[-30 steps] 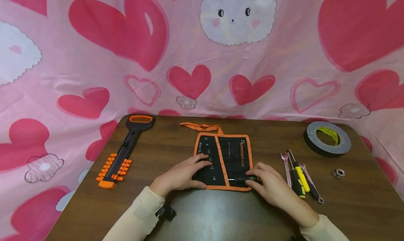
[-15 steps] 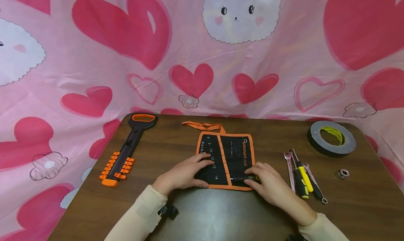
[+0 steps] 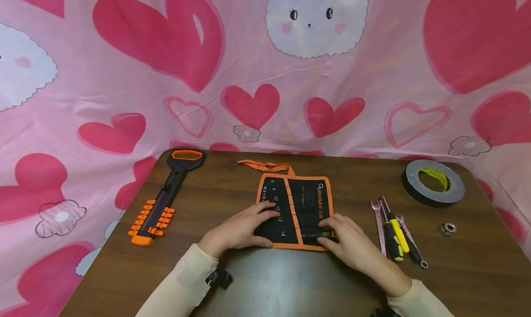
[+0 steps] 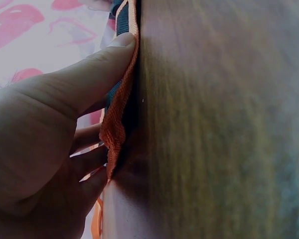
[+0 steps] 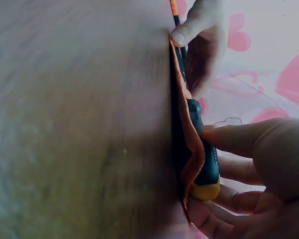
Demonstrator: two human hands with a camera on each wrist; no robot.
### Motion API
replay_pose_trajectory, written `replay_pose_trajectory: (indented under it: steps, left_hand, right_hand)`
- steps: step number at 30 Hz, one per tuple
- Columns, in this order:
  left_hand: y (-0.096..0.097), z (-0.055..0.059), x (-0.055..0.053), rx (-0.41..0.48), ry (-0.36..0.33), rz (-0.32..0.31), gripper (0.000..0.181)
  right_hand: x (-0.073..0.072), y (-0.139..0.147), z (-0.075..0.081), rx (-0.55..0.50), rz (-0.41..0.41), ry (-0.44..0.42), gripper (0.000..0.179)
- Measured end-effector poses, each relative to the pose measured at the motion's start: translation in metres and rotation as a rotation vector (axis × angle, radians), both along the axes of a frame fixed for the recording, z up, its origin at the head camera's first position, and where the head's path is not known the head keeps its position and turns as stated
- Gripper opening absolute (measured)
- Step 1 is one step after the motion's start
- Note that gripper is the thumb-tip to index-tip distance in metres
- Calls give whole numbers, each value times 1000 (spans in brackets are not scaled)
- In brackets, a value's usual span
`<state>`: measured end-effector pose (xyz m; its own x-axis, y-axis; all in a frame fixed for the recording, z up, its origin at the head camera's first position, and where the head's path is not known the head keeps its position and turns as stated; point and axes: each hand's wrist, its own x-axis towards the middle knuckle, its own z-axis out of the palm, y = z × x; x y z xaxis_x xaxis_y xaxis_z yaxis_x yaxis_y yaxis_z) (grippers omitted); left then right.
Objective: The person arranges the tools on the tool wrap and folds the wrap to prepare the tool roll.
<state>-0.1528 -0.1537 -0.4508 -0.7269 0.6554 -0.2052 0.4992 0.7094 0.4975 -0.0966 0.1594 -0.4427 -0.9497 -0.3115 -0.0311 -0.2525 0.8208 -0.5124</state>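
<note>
A black tool pouch point(image 3: 310, 206) with orange edging and printed size numbers lies flat, its orange strap point(image 3: 265, 166) trailing behind it. My left hand point(image 3: 244, 227) rests on the pouch's left side, thumb at the near edge, fingers fairly straight. With my right hand point(image 3: 348, 241) I grip a black screwdriver handle point(image 3: 315, 235) with a yellow end, lying along the pouch's near right edge. In the right wrist view, thumb and fingers are around that screwdriver point(image 5: 207, 167). Its shaft is hidden at the orange divider. The left wrist view shows my thumb point(image 4: 109, 59) on the orange edging.
To the right lie two wrenches point(image 3: 377, 225) and two yellow-and-black screwdrivers point(image 3: 398, 236). Beyond them are a tape roll point(image 3: 431, 197) and a small metal socket point(image 3: 448, 228). A black rack with orange clips point(image 3: 159, 206) lies at the left. A pink heart-patterned cloth hangs behind the table.
My right hand has slid the screwdriver a little to the left. Its metal shaft, visible one second ago, is now out of sight at the divider. My left hand has stayed in place.
</note>
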Motion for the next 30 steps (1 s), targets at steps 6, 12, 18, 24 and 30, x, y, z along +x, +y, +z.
replay_pose_trajectory:
  steps: [6,12,18,24,30]
  left_hand:
    - [0,0,-1,1,-5,2,77]
    - [1,1,0,3,0,3,77]
    - [1,1,0,7,6,1,77]
    - [2,3,1,3,18,-1,77]
    - [3,4,2,-2,24,-2,77]
  right_hand:
    - [-1,3,1,-12,21,-14,23]
    - [0,5,0,-19,40,29,17]
    - [0,5,0,0,51,48,20]
    - [-1,5,0,9,58,49,19]
    - [-1,5,0,13,73,54,18]
